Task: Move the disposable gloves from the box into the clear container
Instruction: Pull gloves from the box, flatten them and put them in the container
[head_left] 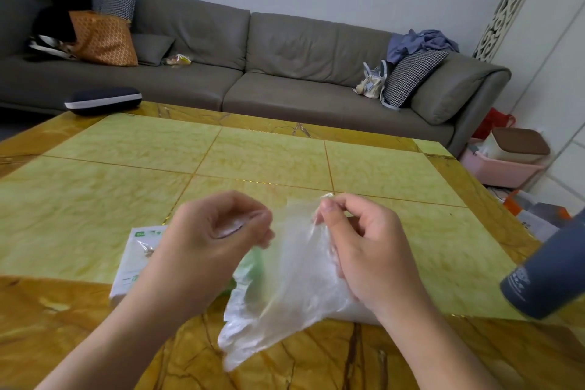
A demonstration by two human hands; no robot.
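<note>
Head view of a yellow-green marble-patterned table with brown border (95, 168). The right hand (370, 250) pinches the upper corner of a thin, translucent plastic disposable glove (285, 288) between thumb and curled fingers; the glove hangs down over the near edge of the table, above the brown border. The left hand (209, 237) is held just beside the glove with fingers curled; whether it grips the film cannot be told, as its fingertips are blurred. A flat white cardboard glove box with green print (136, 260) lies near the table's near edge, partly hidden under the left hand and wrist. A dark grey cylindrical bottle (547, 275) shows at the table's right edge. A navy oval case (103, 100) sits at the far left corner. Behind stands a grey sofa (285, 73).
</note>
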